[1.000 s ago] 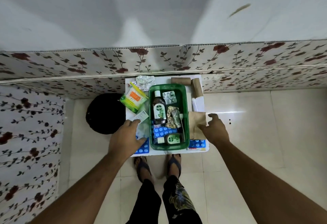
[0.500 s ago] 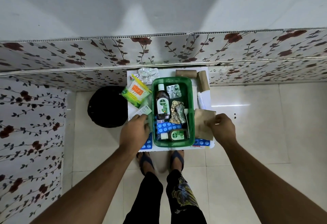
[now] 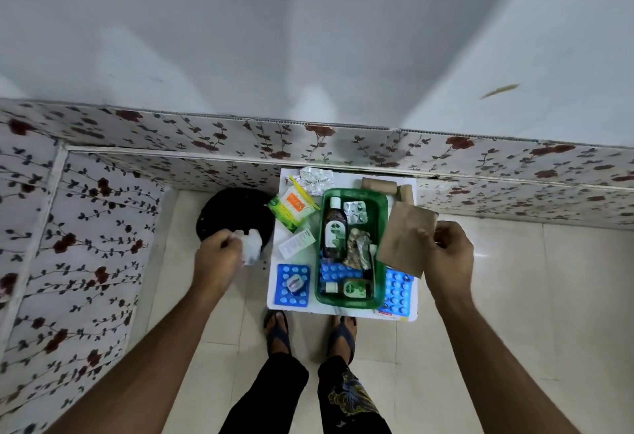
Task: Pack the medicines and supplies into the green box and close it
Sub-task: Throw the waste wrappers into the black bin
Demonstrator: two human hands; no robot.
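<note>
The open green box (image 3: 382,214) stands on a small white table (image 3: 346,311). Inside it lie a tall brown Dettol bottle (image 3: 333,227), a silver blister pack (image 3: 355,212), a blue pill strip (image 3: 339,272) and a small green bottle (image 3: 353,288). My left hand (image 3: 219,258) is left of the table, over the floor, shut on a crumpled clear plastic bag (image 3: 251,246). My right hand (image 3: 446,253) holds a brown paper bag (image 3: 404,241) lifted over the box's right edge.
On the table outside the box lie a green-orange packet (image 3: 291,208), a white carton (image 3: 296,243), two blue pill strips (image 3: 293,284) (image 3: 396,291), crumpled foil (image 3: 315,178) and brown rolls (image 3: 379,183). A round black object (image 3: 230,214) sits on the floor left of it.
My left hand has pulled away left from the table with the plastic bag, uncovering a blue pill strip. My right hand has lifted the brown paper bag off the table.
</note>
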